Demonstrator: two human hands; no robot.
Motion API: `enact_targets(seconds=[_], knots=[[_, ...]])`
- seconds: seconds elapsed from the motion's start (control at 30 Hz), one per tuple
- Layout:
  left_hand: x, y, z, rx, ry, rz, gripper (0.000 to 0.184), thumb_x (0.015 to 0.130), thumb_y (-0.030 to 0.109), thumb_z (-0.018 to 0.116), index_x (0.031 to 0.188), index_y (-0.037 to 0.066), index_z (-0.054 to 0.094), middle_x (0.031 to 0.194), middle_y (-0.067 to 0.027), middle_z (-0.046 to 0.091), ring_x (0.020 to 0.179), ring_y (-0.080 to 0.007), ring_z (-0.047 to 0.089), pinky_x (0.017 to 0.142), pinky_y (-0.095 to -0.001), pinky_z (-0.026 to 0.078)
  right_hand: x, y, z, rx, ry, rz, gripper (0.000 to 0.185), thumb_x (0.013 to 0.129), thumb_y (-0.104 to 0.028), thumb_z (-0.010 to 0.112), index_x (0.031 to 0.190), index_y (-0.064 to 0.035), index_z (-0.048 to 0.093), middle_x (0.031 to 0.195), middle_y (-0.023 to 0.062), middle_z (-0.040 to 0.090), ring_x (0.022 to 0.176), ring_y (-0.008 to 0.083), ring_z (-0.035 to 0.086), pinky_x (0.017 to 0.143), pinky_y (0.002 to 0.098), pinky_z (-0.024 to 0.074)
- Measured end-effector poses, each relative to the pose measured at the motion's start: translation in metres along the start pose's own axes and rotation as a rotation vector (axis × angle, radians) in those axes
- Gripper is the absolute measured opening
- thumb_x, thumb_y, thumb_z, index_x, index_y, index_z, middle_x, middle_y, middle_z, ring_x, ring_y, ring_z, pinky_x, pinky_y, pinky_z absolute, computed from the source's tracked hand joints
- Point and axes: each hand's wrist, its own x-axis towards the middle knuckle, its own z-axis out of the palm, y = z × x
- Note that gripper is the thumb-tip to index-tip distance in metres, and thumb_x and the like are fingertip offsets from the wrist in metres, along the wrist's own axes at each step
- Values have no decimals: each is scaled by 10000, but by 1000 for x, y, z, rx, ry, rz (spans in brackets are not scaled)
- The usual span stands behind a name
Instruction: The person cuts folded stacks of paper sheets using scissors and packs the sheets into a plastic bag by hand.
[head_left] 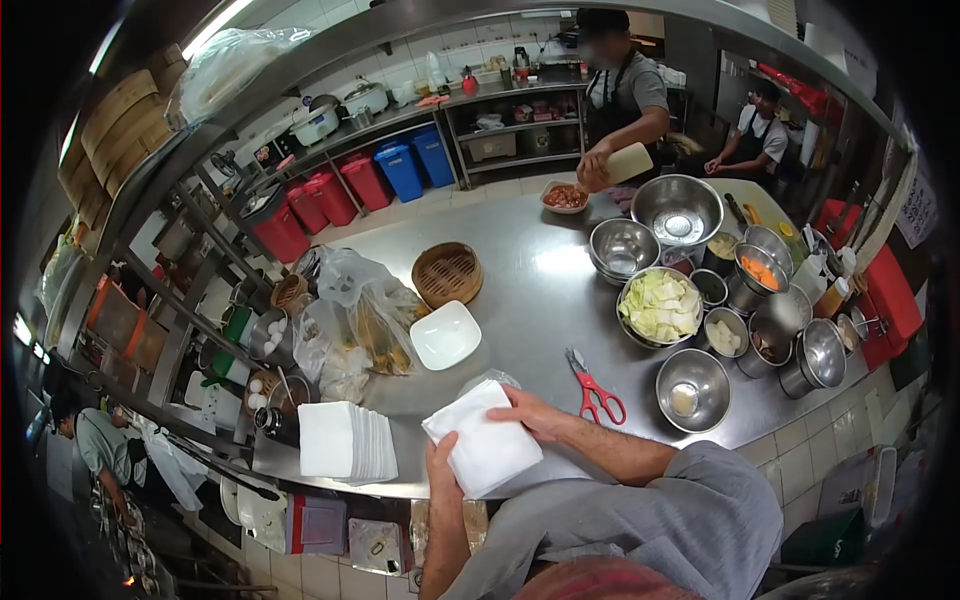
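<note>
Between my two hands, just above the near edge of the steel table, is a stack of white paper napkins point(482, 445). My left hand point(444, 468) grips its left side, the thumb lying on top. On the upper right side, my right hand point(528, 414) holds the same stack with its fingers over the edge. A larger pile of white napkins point(345, 442) lies to the left. Behind the held stack, a bit of clear plastic point(491, 379) shows, mostly covered. Red-handled scissors point(594, 392) lie to the right, blades slightly apart.
A white square bowl point(446, 336), a bamboo steamer point(447, 275) and plastic bags point(355, 315) stand on the left. Steel bowls, one with cut cabbage point(660, 304), crowd the right. Across the table, a co-worker point(628, 100) tilts a bottle point(629, 163) over a bowl of red food point(565, 197).
</note>
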Motion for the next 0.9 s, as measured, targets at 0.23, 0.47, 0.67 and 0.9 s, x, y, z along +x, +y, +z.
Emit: enact_targets(seconds=[0.23,0.47,0.67,0.9], knots=[[-14,8,9,-333,66,-204,540,809,195,586,1260,-16,381,1166,-167,518,1075,-287,536,919,-398,457,-3,2,-4,-312,19,-17,765,674,-86,746,1311,-13,331,1231,122,483,1120,206,482,972,332,390],[-2,-10,21,158,209,77,567,712,-3,671,1228,-29,438,1135,-128,550,1010,-235,558,858,-348,461,-1,4,1,-497,180,-60,572,681,-63,720,1190,20,474,1050,119,604,960,203,575,876,329,444],[12,4,28,274,233,202,532,712,35,685,1175,-27,431,1105,-124,543,994,-216,550,871,-332,437,0,13,32,-766,256,-428,655,725,-238,702,1225,33,376,1149,233,482,1090,329,474,955,387,367],[13,2,60,736,417,470,487,785,168,632,1168,-21,396,1086,-161,534,1000,-275,540,836,-354,430,7,19,47,-896,244,-477,1058,635,-460,775,1360,8,162,1280,227,303,1230,361,273,1040,452,231]])
